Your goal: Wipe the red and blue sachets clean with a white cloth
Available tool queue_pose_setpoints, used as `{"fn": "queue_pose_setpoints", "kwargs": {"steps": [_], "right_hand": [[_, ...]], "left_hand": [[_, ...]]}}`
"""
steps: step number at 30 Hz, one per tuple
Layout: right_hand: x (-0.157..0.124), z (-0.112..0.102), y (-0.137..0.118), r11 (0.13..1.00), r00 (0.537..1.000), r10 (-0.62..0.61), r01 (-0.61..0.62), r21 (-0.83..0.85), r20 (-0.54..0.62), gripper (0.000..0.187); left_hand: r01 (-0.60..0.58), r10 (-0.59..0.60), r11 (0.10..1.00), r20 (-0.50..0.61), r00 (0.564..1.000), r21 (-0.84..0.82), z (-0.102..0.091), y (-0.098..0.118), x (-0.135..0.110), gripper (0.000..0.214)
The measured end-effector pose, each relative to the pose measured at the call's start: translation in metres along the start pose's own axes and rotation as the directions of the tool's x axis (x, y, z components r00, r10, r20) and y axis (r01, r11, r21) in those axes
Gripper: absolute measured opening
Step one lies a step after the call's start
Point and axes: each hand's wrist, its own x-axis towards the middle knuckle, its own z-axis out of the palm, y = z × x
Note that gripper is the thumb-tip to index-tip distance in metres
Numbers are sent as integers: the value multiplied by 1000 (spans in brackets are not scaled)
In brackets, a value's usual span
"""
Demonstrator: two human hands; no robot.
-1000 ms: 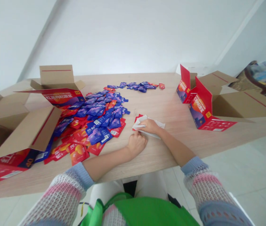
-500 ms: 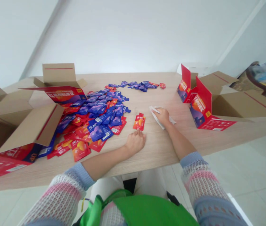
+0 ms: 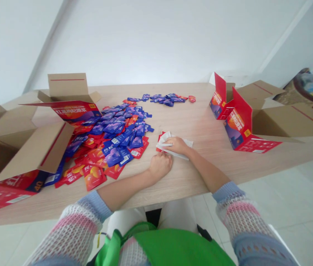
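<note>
My right hand (image 3: 176, 145) presses a white cloth (image 3: 185, 143) flat over a red sachet (image 3: 160, 138) on the wooden table (image 3: 195, 122); only the sachet's red edge shows. My left hand (image 3: 160, 166) is curled in a fist at the sachet's near end, its fingertips hidden, seemingly pinching the sachet's edge. To the left spreads a large heap of blue and red sachets (image 3: 112, 133).
Open cardboard cartons (image 3: 20, 147) with red printed boxes stand at the left. Two red display boxes (image 3: 238, 122) and a brown carton (image 3: 286, 120) stand at the right. A small cluster of blue sachets (image 3: 164, 99) lies at the far middle. A green bag (image 3: 170, 247) is in my lap.
Half a second ago the right hand held the cloth to the right, leaving the red sachet bare. It has now swept back left and covers the sachet. The left hand stayed put.
</note>
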Motion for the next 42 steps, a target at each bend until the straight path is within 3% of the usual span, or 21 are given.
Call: {"fn": "queue_pose_setpoints", "kwargs": {"steps": [2, 5, 8, 11, 13, 16, 20, 24, 26, 27, 28, 30, 32, 33, 35, 38, 42], "right_hand": [[4, -1, 10, 988, 987, 133, -139, -71, -86, 38], [4, -11, 25, 926, 932, 322, -346, -149, -165, 40], [-2, -21, 35, 880, 891, 408, -442, -174, -200, 40], [-7, -24, 40, 875, 885, 424, -456, -163, -194, 40], [-8, -24, 41, 874, 884, 432, -460, -157, -181, 40], [-9, -22, 42, 877, 884, 427, -456, -152, -190, 40], [-11, -21, 38, 903, 892, 368, -410, -126, -261, 35], [-8, -15, 16, 956, 881, 268, -294, -9, -389, 31], [-6, -9, -1, 979, 868, 203, -181, 90, -454, 31], [-5, -5, -10, 984, 863, 168, -119, 133, -476, 31], [-5, -1, -19, 984, 861, 139, -65, 165, -489, 30], [-5, 7, -33, 980, 872, 94, 4, 199, -481, 29], [-7, 15, -43, 979, 899, 60, 32, 200, -434, 27], [-7, 18, -46, 981, 915, 45, 35, 190, -400, 27], [-6, 21, -47, 988, 949, 29, 20, 150, -315, 26], [-1, 20, -42, 995, 972, 82, -69, 66, -220, 29], [8, 12, -25, 954, 938, 276, -293, -56, -209, 35]], "left_hand": [[40, -39, 999, 22, 999, -36, -4, -6, 7, 44], [129, -132, 988, -21, 991, -86, -9, -24, 16, 47], [125, -137, 987, -115, 984, -105, -11, -41, 17, 48], [16, -33, 997, -217, 976, -77, -8, -42, 13, 39], [-6, -9, 998, -262, 965, -56, -3, -35, 11, 49], [81, -92, 995, -190, 977, -66, 6, -25, 17, 70], [213, -219, 967, -32, 975, -141, 10, -34, 30, 40], [327, -363, 883, -46, 931, -337, 6, -62, 35, 33], [327, -431, 782, -81, 899, -531, 5, -76, 35, 31], [320, -474, 685, -66, 878, -654, 7, -81, 35, 28], [319, -522, 544, -16, 853, -776, 8, -85, 36, 27], [322, -570, 175, 171, 804, -930, 13, -88, 37, 29], [330, -501, -136, 352, 790, -934, 17, -86, 39, 30], [334, -446, -223, 401, 800, -916, 19, -84, 39, 30], [336, -362, -299, 432, 826, -893, 21, -79, 38, 29], [332, -321, -345, 443, 837, -878, 20, -75, 37, 29], [354, -269, -367, 463, 845, -860, 18, -73, 39, 30]]}}
